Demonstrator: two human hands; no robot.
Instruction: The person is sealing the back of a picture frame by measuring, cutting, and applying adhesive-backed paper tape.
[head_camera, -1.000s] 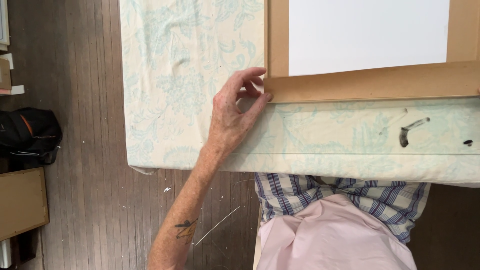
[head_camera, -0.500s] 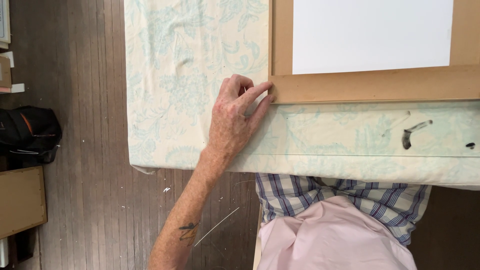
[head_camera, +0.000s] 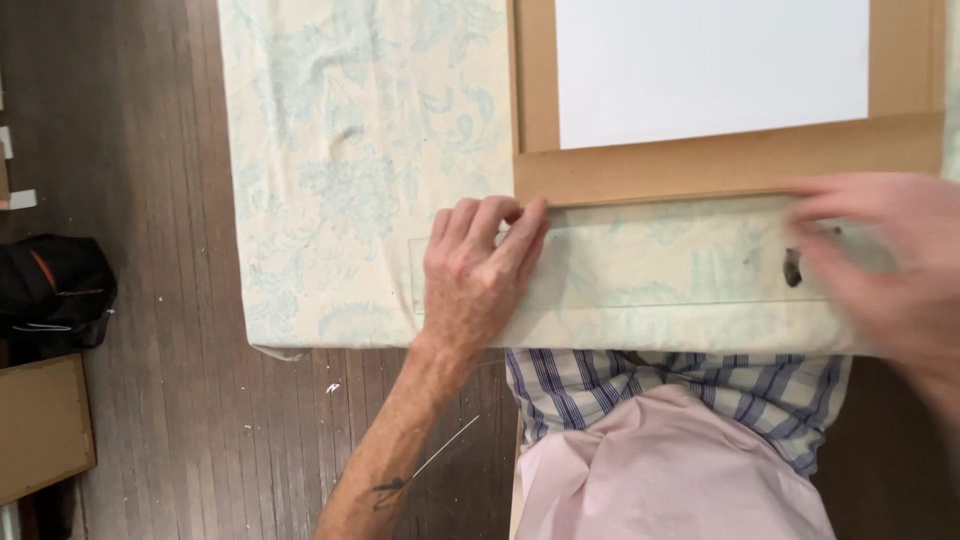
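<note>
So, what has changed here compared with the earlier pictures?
The right hand has come into view, blurred, over the cloth-covered table near the dark stain. The left hand stayed with fingertips at the brown board's lower edge. The white sheet has not moved.

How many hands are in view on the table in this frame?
2. The left hand lies flat on the floral cloth, fingertips at the brown board edge; the right hand, blurred, is over the cloth at the frame's right edge.
</note>
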